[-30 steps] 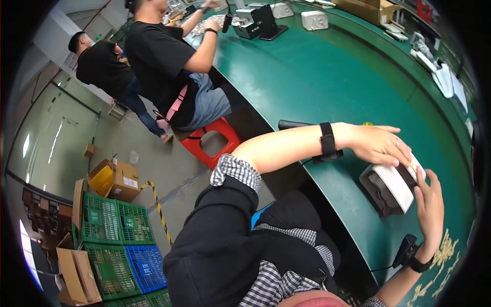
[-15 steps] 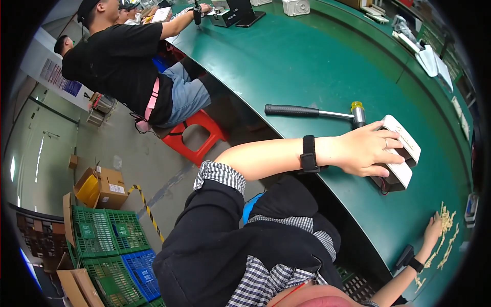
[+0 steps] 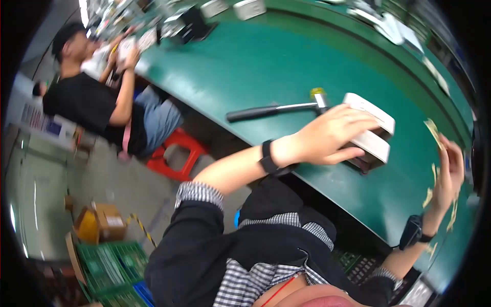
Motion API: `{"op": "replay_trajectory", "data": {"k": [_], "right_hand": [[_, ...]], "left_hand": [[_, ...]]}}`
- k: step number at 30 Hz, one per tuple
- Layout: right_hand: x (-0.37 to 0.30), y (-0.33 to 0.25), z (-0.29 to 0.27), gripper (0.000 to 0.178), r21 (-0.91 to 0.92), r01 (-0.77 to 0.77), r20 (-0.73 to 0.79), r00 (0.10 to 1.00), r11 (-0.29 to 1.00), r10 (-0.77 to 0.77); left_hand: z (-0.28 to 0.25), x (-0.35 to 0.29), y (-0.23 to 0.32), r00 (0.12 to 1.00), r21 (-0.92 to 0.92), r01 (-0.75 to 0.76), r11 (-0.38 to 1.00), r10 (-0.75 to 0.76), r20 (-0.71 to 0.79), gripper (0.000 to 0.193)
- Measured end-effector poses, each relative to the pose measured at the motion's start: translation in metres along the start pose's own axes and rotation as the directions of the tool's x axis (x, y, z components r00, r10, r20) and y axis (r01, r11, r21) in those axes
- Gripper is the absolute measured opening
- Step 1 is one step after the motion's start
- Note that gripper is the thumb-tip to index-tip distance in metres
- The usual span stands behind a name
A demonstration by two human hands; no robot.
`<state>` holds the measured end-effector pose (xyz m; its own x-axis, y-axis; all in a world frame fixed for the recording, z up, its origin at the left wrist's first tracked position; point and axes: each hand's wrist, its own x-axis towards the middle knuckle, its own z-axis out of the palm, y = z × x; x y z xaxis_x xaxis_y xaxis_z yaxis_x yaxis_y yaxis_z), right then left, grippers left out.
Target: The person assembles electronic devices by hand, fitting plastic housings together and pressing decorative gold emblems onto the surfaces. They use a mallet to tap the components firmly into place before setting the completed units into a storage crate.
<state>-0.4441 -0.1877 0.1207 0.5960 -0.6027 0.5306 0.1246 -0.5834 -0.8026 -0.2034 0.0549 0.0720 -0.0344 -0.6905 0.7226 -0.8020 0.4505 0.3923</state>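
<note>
My left hand (image 3: 332, 134) lies over a white plastic housing (image 3: 379, 148), its thumb along the near edge and its fingers across the top. The housing has two walls with a dark hollow between them, and something small and dark shows at its near lower end. Just beyond that hand, a mallet (image 3: 276, 109) with a black handle and a yellow face lies on the table. My right hand (image 3: 451, 171) is raised at the far right, its fingertips closed on a thin cream-coloured strip (image 3: 432, 132). Blur hides the strip's exact kind.
More cream pieces (image 3: 428, 197) lie on the green table (image 3: 266, 66) near my right hand. A person (image 3: 84, 94) sits on a red stool (image 3: 179, 153) at the left, holding a white item. White parts (image 3: 388, 28) line the far side. Green crates (image 3: 107, 261) stand on the floor.
My right hand has risen from the heap of cream pieces with a strip at its fingertips. My left hand stays on the housing. The view has shifted; the seated person now holds a white item.
</note>
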Motion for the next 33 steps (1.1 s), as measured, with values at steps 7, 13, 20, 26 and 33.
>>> {"op": "replay_trajectory", "data": {"k": [7,13,20,26,33], "right_hand": [[-0.01,-0.029,0.118,0.018,0.724,-0.204,0.315,0.948,0.659,-0.052],[-0.033,-0.026,0.126,0.021,0.645,0.086,0.172,0.952,0.759,-0.254],[-0.028,-0.015,0.107,0.021,0.74,-0.316,0.374,0.927,0.593,0.028],[-0.015,0.019,0.078,0.032,0.275,0.134,0.395,0.887,0.952,-0.239],[-0.017,0.038,0.075,0.04,0.159,0.13,0.508,0.839,0.979,-0.194]], "left_hand": [[-0.004,0.018,0.033,0.907,-0.349,0.148,0.925,-0.268,-0.324,0.06],[0.011,0.043,0.037,0.815,-0.585,0.202,0.786,-0.466,-0.344,0.054],[-0.017,0.048,0.019,0.986,0.052,-0.157,0.986,0.153,0.071,0.029],[-0.005,0.038,0.007,0.977,0.12,0.017,0.993,-0.042,0.208,0.024],[0.014,0.031,0.006,0.99,0.139,0.068,0.988,-0.083,0.11,0.023]]}}
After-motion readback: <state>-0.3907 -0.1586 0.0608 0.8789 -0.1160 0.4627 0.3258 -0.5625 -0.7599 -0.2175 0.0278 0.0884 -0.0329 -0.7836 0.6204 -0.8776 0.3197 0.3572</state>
